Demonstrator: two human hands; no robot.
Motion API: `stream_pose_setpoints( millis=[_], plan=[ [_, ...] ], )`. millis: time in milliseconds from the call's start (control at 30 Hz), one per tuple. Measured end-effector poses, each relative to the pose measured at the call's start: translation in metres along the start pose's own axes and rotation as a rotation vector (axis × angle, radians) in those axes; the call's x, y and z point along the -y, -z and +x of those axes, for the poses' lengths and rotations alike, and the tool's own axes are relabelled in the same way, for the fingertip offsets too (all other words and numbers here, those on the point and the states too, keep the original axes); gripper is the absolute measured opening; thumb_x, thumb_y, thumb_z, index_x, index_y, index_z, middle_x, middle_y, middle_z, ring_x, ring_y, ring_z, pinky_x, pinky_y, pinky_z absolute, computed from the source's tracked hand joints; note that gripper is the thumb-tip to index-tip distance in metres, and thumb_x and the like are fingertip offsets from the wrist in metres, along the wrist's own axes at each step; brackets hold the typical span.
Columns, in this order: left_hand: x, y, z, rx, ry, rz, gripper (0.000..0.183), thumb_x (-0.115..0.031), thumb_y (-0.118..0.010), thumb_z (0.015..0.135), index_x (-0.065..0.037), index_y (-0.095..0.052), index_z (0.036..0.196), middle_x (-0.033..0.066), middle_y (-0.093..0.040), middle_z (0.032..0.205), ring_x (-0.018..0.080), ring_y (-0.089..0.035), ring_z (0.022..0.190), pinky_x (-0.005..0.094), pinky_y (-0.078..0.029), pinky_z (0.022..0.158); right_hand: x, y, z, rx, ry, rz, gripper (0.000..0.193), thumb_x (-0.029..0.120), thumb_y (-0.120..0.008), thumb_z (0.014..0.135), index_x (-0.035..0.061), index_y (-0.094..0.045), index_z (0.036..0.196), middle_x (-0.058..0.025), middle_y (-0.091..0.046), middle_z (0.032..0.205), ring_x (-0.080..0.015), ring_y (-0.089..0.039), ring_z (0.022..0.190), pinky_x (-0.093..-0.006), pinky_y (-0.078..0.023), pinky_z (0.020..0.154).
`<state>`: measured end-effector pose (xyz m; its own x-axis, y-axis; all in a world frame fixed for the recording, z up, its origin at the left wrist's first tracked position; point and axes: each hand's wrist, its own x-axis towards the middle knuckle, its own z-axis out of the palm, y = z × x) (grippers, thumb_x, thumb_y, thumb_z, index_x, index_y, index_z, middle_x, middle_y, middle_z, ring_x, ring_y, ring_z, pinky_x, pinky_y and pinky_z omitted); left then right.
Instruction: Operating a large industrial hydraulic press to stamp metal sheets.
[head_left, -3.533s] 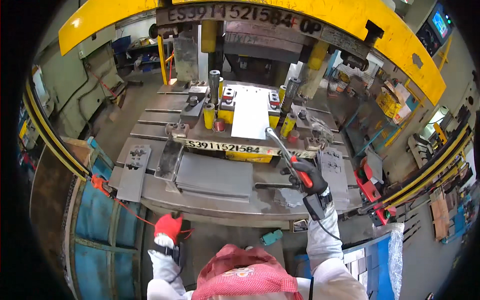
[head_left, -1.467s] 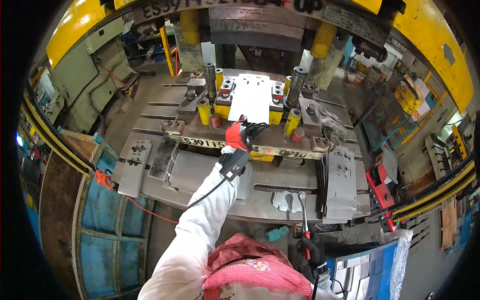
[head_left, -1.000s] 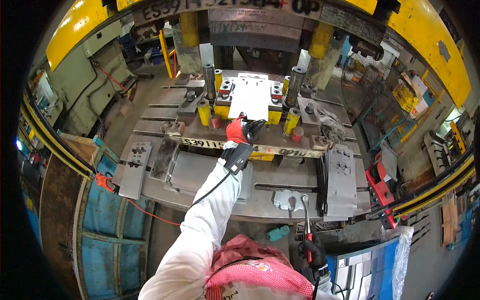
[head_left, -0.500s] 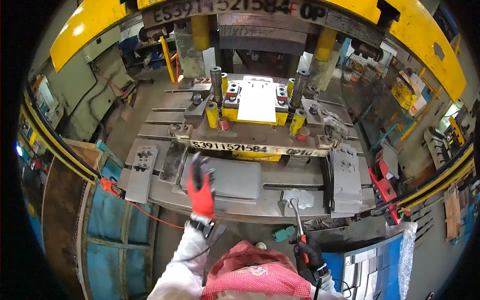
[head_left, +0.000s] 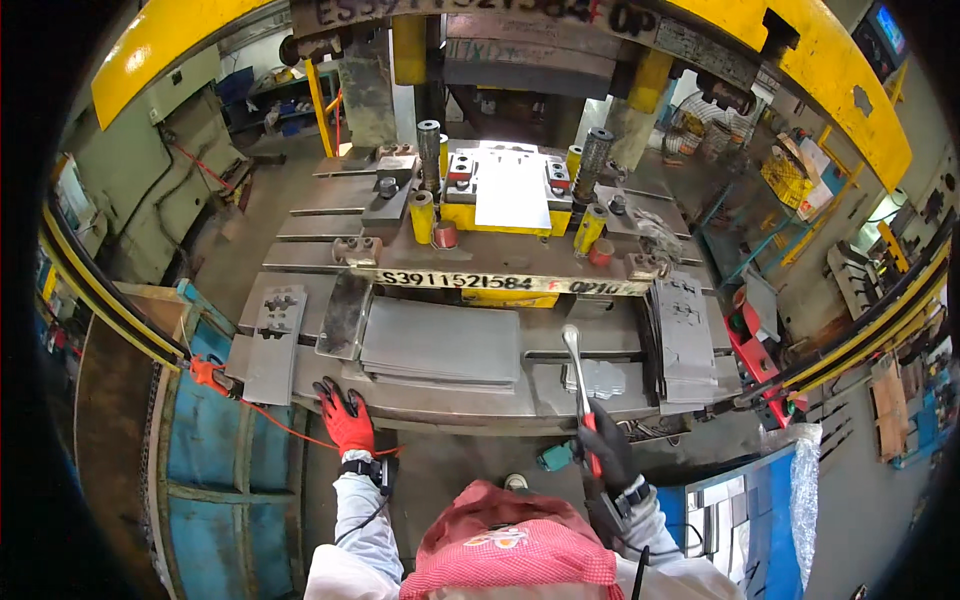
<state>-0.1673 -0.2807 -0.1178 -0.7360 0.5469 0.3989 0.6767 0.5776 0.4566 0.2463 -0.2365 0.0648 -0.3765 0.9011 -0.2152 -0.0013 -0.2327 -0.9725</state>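
Observation:
My left hand (head_left: 346,418), in a red glove with dark fingertips, rests at the front edge of the press bed (head_left: 440,410), fingers spread. To its upper right lies a stack of flat grey metal sheets (head_left: 440,340). My right hand (head_left: 611,452), in a black glove, is closed around the red handle of a long silver hand tool (head_left: 575,365) with a rounded head; its exact kind is unclear. The tool points away from me, beside a small pile of cut metal pieces (head_left: 602,379). A bright flat sheet (head_left: 513,200) lies on the die (head_left: 495,217).
Stacks of notched metal parts lie at left (head_left: 273,345) and right (head_left: 685,340) on the bed. Upright guide posts (head_left: 430,160) flank the die, under a yellow press frame (head_left: 180,55). A red cord (head_left: 285,425) runs near my left hand. A blue bin (head_left: 735,520) stands at right.
My left hand has moved left and down from above the sheet stack to the bed's front edge. My right hand has raised the tool, its head now farther away and slightly left.

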Motion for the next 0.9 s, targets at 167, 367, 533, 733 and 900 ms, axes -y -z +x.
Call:
stream_pose_setpoints(
  millis=[167, 367, 533, 733, 900],
  plan=[
    [-0.015, 0.021, 0.005, 0.119, 0.003, -0.007, 0.058, -0.033, -0.049, 0.087, -0.015, -0.029, 0.138, 0.0168, -0.022, 0.143, 0.0370, -0.029, 0.127, 0.0403, -0.027, 0.104, 0.011, -0.013, 0.028, 0.025, 0.062, 0.109, 0.054, 0.017, -0.050, 0.087, 0.0043, -0.029, 0.136, -0.0071, -0.058, 0.101, -0.0090, -0.052, 0.070, -0.0245, -0.046, 0.062],
    [0.006, 0.010, 0.005, 0.119, -0.032, 0.030, 0.061, -0.038, -0.050, 0.084, -0.015, -0.029, 0.137, 0.0162, -0.021, 0.144, 0.0373, -0.032, 0.125, 0.0429, -0.028, 0.103, -0.016, -0.012, 0.019, 0.004, -0.006, 0.124, 0.037, 0.022, -0.046, 0.090, 0.0040, -0.041, 0.122, -0.0060, -0.058, 0.099, -0.0099, -0.054, 0.070, -0.0246, -0.046, 0.060],
    [-0.001, 0.015, 0.006, 0.148, -0.026, 0.091, 0.064, -0.039, -0.049, 0.084, -0.014, -0.026, 0.139, 0.0158, -0.021, 0.144, 0.0373, -0.031, 0.125, 0.0429, -0.027, 0.103, -0.033, -0.004, 0.002, -0.103, -0.064, 0.196, 0.030, 0.028, -0.045, 0.091, 0.0051, -0.053, 0.109, -0.0017, -0.058, 0.079, -0.0083, -0.050, 0.059, -0.0236, -0.042, 0.053],
    [-0.003, 0.011, 0.004, 0.102, -0.020, 0.281, 0.064, -0.039, -0.047, 0.084, -0.016, -0.023, 0.140, 0.0154, -0.022, 0.144, 0.0366, -0.029, 0.127, 0.0416, -0.023, 0.105, -0.055, 0.003, -0.018, -0.096, -0.252, 0.177, 0.016, 0.020, -0.054, 0.086, 0.0066, -0.051, 0.094, 0.0013, -0.050, 0.067, -0.0061, -0.043, 0.052, -0.0220, -0.037, 0.047],
    [-0.010, 0.018, 0.005, 0.164, -0.024, 0.226, 0.063, -0.040, -0.044, 0.087, -0.017, -0.021, 0.141, 0.0139, -0.019, 0.145, 0.0386, -0.024, 0.129, 0.0424, -0.022, 0.106, -0.071, -0.003, -0.030, -0.117, -0.068, -0.074, 0.019, 0.018, -0.056, 0.082, 0.0059, -0.050, 0.095, 0.0003, -0.051, 0.069, -0.0075, -0.046, 0.054, -0.0237, -0.039, 0.050]
  ],
)
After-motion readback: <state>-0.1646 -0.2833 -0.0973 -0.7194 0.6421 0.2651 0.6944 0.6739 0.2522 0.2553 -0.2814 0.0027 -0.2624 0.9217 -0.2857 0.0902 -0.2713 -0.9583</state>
